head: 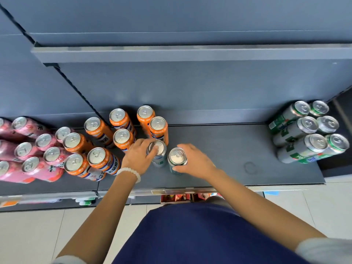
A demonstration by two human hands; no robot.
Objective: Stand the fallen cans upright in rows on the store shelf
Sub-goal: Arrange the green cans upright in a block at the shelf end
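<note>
Fingers [152, 149] grip silver cans [177, 159] on grey shelf [228, 145].

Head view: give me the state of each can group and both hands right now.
Left hand: gripping left silver can, upright.
Right hand: gripping right silver can, upright.
Orange cans: upright, loosely grouped.
Pink cans: upright, clustered.
Green cans: upright, in rows.

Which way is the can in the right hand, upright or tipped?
Upright: the can shows its silver top to the camera, base on the shelf, right hand wrapped around its side.
</note>
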